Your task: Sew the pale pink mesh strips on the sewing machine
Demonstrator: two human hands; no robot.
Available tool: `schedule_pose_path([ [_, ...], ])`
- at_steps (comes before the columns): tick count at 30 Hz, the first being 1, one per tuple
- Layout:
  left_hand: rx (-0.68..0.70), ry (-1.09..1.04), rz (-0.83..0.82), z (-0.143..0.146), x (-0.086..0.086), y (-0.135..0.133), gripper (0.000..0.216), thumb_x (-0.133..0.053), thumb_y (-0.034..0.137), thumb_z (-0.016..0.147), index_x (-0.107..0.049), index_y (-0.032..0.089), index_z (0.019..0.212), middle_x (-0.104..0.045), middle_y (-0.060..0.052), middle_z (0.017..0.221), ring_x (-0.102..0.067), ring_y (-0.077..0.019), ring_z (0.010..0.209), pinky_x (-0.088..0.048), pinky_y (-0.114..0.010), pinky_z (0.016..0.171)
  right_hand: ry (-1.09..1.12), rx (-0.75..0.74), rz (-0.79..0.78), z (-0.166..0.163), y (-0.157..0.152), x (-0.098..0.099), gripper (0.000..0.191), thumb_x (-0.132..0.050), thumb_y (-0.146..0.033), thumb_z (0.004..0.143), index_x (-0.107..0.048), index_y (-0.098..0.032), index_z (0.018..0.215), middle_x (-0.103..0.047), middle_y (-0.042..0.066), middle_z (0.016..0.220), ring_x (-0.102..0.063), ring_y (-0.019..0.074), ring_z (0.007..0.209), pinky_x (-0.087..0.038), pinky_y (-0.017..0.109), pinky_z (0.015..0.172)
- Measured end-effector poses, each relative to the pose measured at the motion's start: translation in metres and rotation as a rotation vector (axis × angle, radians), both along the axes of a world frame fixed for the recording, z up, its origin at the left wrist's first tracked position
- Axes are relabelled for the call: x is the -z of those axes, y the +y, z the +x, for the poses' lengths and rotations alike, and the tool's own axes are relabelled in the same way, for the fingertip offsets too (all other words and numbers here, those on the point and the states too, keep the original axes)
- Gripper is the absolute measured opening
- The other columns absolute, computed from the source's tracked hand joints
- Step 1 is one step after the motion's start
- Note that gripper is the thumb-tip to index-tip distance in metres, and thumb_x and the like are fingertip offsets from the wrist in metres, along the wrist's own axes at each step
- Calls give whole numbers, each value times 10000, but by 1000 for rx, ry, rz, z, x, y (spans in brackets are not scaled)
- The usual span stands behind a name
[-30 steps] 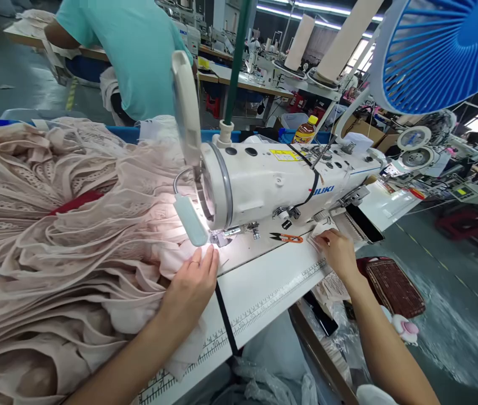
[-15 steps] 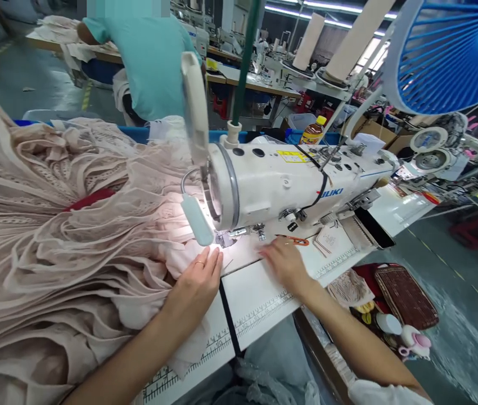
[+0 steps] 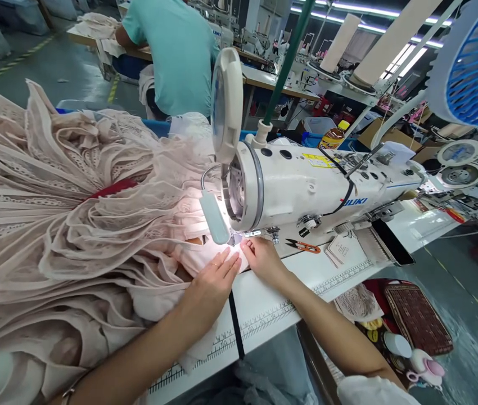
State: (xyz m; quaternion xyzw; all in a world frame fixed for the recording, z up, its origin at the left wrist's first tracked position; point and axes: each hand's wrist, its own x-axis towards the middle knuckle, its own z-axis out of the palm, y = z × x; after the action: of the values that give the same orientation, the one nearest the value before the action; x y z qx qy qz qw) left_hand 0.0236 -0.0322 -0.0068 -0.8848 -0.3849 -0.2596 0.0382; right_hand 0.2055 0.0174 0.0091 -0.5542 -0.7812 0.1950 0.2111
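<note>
Pale pink fabric [image 3: 192, 260] lies under the needle area of a white sewing machine [image 3: 285, 188]. My left hand [image 3: 216, 278] rests flat on it, fingers stretched toward the presser foot. Close by on the right, my right hand [image 3: 264, 261] has its thumb and fingers pinched on the fabric's edge beside the foot. The needle itself is hard to make out behind a small lit lamp [image 3: 214, 218]. Orange-handled thread snips [image 3: 306, 247] lie on the machine bed, right of my right hand.
A large gathered heap of beige lace-trimmed pieces [image 3: 95, 236], bound with a red strip [image 3: 112, 189], fills the left. Fabric labels [image 3: 342, 248] and a black tray [image 3: 391, 242] sit to the right. A blue fan [image 3: 475, 67] stands upper right. A person in teal [image 3: 175, 56] sits beyond.
My right hand has moved left from the bare bed to the fabric by the presser foot, uncovering the snips. My left hand stays on the fabric. The whole view has shifted.
</note>
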Motion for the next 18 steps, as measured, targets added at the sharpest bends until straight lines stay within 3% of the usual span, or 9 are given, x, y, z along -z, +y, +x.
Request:
schedule_pose_path([
  [6,-40,271,26,7,0,-5,496,-324,-8,885,-584,15,1306,-611,-188,1358,-522,-304,1327,-470,-441,1081,-8,7,24,-3,0,1,238,-438,-260,948,-555,-228,743,-567,-17,600,-509,166,564,-387,277,591],
  [12,-51,249,95,9,1,-1,447,-363,-13,886,-611,11,1256,-645,-197,1302,-564,-289,1282,-473,-399,1060,-11,-8,44,0,-1,2,213,-464,-253,953,-609,-221,801,-604,-11,637,-546,171,599,-418,280,597],
  [18,-64,105,148,9,1,3,390,-307,2,918,-622,50,1142,-673,-168,1188,-592,-259,1210,-491,-409,1024,8,-223,285,9,-12,2,245,-451,-223,1000,-696,-226,996,-693,65,970,-624,205,922,-509,335,836],
])
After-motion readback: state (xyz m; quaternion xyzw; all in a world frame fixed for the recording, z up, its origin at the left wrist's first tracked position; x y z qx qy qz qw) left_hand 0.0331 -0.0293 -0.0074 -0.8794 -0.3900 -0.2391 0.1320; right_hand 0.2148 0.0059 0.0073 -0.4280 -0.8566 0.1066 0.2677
